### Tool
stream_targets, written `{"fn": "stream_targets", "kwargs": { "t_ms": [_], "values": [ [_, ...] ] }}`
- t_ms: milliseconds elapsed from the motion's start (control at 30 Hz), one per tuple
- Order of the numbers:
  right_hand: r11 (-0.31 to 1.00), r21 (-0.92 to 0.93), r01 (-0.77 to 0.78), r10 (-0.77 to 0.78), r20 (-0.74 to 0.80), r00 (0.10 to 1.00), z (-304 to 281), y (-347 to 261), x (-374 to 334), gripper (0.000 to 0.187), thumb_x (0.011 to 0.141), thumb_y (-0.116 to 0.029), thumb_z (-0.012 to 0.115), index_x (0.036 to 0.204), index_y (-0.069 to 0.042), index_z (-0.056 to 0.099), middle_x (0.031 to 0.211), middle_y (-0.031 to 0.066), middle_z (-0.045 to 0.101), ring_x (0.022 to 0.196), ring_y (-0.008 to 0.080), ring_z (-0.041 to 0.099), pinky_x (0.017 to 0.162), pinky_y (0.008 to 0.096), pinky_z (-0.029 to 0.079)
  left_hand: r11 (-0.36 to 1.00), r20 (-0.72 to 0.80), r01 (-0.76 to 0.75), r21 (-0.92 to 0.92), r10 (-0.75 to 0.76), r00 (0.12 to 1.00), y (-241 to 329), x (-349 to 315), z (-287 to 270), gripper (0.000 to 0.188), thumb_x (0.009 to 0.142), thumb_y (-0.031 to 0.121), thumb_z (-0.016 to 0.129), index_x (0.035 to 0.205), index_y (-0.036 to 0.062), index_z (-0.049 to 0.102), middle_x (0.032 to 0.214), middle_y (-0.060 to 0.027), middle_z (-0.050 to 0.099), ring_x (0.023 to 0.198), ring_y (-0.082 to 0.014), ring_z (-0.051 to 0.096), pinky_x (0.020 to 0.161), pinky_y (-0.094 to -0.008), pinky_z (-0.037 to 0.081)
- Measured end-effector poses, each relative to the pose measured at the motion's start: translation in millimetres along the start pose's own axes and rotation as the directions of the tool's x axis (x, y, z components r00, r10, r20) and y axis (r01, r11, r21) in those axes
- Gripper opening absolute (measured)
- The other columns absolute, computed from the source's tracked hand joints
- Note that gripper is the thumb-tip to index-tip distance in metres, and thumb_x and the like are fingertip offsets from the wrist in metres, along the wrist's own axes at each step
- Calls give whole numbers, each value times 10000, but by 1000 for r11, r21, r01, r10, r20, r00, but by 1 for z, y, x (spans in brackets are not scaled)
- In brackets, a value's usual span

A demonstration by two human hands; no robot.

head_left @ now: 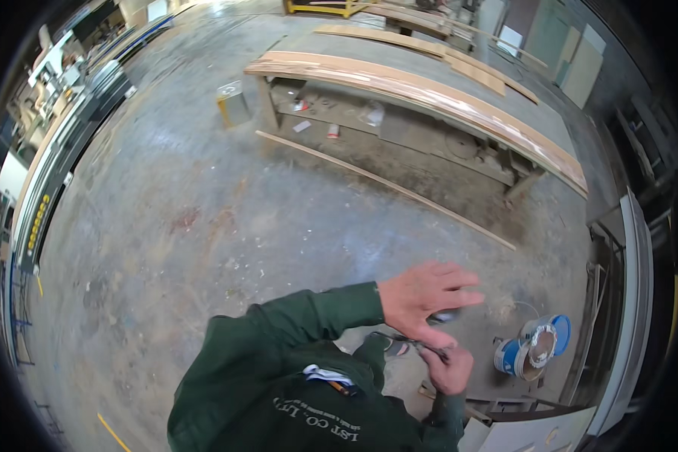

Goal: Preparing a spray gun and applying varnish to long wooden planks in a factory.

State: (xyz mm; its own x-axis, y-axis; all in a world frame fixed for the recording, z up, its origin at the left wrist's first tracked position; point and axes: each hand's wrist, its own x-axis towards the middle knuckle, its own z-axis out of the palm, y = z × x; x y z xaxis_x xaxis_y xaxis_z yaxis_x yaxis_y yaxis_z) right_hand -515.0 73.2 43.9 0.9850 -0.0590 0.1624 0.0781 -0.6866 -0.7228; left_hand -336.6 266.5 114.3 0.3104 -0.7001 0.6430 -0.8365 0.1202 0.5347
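My left hand (429,297) reaches across the front of my body with its fingers stretched out and spread. Its thumb points down and touches, or nearly touches, my right hand (450,371). The right hand is closed, with finger and thumb around a small, thin dark thing (432,350) whose kind I cannot tell. Below the left palm shows a rounded grey-blue shape (444,316), mostly hidden by the fingers. My dark green sleeves (316,313) cover both arms. A white cloth and a pencil-like stick (331,380) show at my chest.
A blue-and-white bucket (514,355) stands at my right, by a pale panel (539,435). Ahead, a long low workbench (557,132) carries wooden strips (422,94). A thin batten (384,182) lies before it. A metal can (233,104) stands near its left end; machinery (75,124) lines the far left.
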Motion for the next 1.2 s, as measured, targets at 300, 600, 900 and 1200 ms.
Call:
{"fn": "stream_targets", "kwargs": {
  "t_ms": [300,600,900,1200],
  "values": [
    [878,124,462,-474,349,808,161,-167,142,282,753,-344,892,916,-140,788,706,91,683,619,317,668,542,404,495,789,47,143,598,-212,976,22,-184,-234,576,796,446,723,1216,55,679,1138,-103,647,931,-268,594,741,-393,426],
    [872,249,422,-490,436,755,337,-241,254,384,837,-464,815,776,-102,700,715,97,685,667,357,680,574,471,498,504,-207,478,719,-501,840,-47,-273,-368,399,710,303,694,1047,89,688,954,-80,665,819,-287,628,639,-413,496],
    [799,339,496,-585,251,771,519,-351,426,320,817,-391,848,932,-99,787,740,119,703,662,354,684,577,459,504,726,-797,367,-581,-600,-76,-171,-358,-589,499,1060,412,411,1125,0,684,1025,-205,716,768,-332,689,642,-399,558],
    [811,290,508,-580,296,759,613,-420,570,309,799,-368,868,940,-103,792,710,87,667,623,304,649,562,422,477,692,-629,-49,-720,-681,-374,-240,-499,-739,574,985,443,447,1226,-32,661,1001,-175,710,719,-376,686,518,-428,492]
  ]
}}
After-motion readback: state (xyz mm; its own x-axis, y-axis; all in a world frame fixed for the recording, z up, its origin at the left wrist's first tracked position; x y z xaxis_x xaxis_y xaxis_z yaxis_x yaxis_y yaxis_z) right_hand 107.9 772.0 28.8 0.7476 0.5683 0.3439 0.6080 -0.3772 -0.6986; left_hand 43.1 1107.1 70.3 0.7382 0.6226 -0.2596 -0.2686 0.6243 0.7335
